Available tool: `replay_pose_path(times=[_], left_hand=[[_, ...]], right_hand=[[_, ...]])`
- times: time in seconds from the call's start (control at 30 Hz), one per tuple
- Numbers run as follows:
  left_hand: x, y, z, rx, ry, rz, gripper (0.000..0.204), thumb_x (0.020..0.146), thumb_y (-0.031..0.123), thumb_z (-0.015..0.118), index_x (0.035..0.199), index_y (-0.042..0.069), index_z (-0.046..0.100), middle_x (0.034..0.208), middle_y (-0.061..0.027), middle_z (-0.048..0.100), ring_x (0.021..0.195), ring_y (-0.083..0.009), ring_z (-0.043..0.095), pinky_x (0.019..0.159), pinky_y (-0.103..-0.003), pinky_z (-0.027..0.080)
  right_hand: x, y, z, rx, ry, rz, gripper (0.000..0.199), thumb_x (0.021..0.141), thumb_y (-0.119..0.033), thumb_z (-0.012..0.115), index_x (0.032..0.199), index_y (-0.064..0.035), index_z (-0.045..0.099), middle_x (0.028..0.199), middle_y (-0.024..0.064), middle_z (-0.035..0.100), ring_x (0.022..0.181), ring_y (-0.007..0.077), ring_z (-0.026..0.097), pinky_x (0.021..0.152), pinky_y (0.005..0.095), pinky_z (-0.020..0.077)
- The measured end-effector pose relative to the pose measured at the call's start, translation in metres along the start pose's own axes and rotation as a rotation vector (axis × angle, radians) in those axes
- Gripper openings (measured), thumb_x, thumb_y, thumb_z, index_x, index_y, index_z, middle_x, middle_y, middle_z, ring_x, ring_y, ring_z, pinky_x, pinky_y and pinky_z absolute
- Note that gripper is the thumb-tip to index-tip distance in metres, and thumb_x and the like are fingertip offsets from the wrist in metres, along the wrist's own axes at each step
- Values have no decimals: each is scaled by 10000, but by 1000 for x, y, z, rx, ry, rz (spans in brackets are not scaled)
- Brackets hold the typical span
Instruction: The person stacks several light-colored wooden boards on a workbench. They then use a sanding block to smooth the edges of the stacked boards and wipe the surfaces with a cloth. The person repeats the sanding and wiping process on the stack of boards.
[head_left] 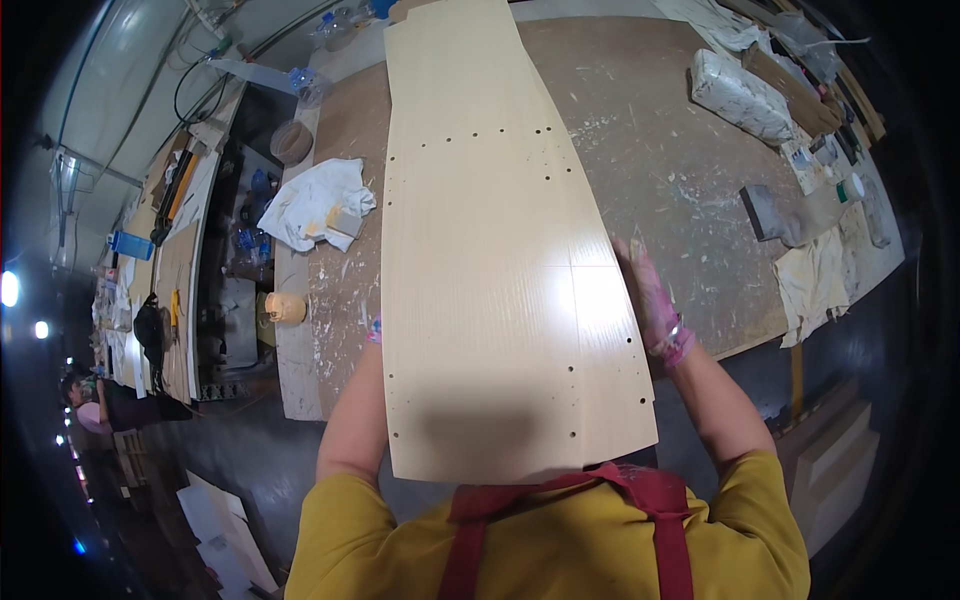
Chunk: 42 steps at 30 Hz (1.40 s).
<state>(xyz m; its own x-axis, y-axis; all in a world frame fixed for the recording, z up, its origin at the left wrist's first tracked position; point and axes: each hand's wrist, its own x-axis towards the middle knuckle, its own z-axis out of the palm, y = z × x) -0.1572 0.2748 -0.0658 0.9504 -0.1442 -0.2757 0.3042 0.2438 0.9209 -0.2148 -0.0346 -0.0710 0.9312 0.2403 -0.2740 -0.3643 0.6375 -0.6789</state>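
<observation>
A long pale wood-grain panel (490,230) with rows of small drilled holes lies lengthwise over the workbench (660,150), its near end overhanging toward my chest. My right hand (650,300), in a pink stained glove, grips the panel's right edge. My left hand (374,328) is almost wholly hidden under the panel's left edge; only a bit of glove shows, so it seems to hold that edge from below.
A crumpled white cloth (315,200) with a small block lies left of the panel. A tape roll (285,307) sits near the bench's left edge. A wrapped bundle (740,95), a dark block (765,212), rags and small tools crowd the right side. Another person (95,400) is far left.
</observation>
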Motion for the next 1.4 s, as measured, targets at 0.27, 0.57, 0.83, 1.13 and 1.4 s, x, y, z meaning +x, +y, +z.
replay_pose_path(times=[0.27, 0.57, 0.83, 1.13, 1.4], left_hand=[[32, 6, 6, 7, 24, -24, 603, 1056, 493, 358, 1473, 60, 402, 1439, -83, 486, 1299, -181, 468, 1095, -349, 392], [34, 2, 15, -1, 54, -60, 604, 1056, 494, 354, 1467, 55, 414, 1443, -88, 485, 1299, -185, 467, 1098, -349, 386], [36, 4, 22, 10, 115, -73, 605, 1057, 495, 351, 1461, 51, 425, 1446, -91, 484, 1299, -190, 466, 1101, -350, 380], [35, -1, 38, 15, 146, -81, 607, 1057, 496, 347, 1454, 46, 437, 1449, -96, 483, 1299, -194, 465, 1104, -350, 374], [46, -12, 55, -18, 185, -64, 609, 1058, 497, 343, 1449, 42, 448, 1452, -99, 482, 1298, -198, 465, 1107, -351, 368]], right_hand=[[54, -6, -11, -18, 6, 33, 457, 1021, -417, 504, 1257, -31, 570, 1145, 102, 662, 976, 148, 664, 841, 311, 572], [65, 8, -2, 71, -127, 107, 373, 1030, -362, 505, 1234, -61, 588, 1101, 59, 678, 961, 130, 668, 820, 293, 581], [84, -5, -10, -44, -183, 22, 443, 1034, -395, 488, 1327, -63, 516, 1256, 59, 597, 1147, 151, 584, 1008, 339, 493], [80, -7, -10, 167, -177, 84, 430, 1030, -402, 480, 1341, -107, 491, 1229, 72, 593, 1111, 171, 594, 970, 349, 513], [57, -52, -21, 109, -104, 171, 461, 1047, -446, 394, 1334, -104, 509, 1216, 90, 610, 1109, 191, 607, 946, 351, 526]])
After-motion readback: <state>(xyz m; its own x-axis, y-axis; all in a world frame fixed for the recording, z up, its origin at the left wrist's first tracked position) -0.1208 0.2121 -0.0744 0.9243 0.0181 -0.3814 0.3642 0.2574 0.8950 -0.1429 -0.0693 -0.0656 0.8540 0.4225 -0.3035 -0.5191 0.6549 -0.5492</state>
